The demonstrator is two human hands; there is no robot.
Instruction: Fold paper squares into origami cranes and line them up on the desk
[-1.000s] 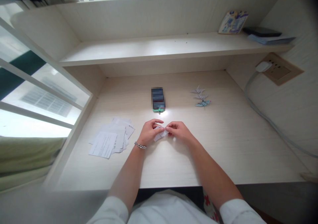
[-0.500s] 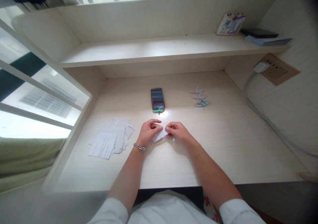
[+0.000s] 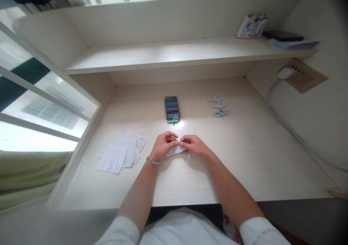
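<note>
A small folded piece of white paper (image 3: 175, 150) is pinched between my two hands, just above the desk's middle. My left hand (image 3: 164, 144), with a silver chain bracelet at the wrist, has its thumb and fingers closed on the paper's left part. From the other side my right hand (image 3: 193, 144) grips the paper's right part, its thumb almost touching the left thumb. The hands cover much of the paper's upper edge. Beyond them lies a phone (image 3: 172, 108) with a blurred screen and a green piece at its near end.
Loose printed paper sheets (image 3: 112, 159) lie in a pile at the left. Several folded paper cranes (image 3: 221, 113) sit at the back right. A shelf (image 3: 163, 53) spans the back, with a small box (image 3: 252, 26) on it. A grey cable (image 3: 295, 132) runs down the right wall.
My thumbs have come closer together over the paper. The paper's visible part now looks lower and flatter; the other things have stayed in place.
</note>
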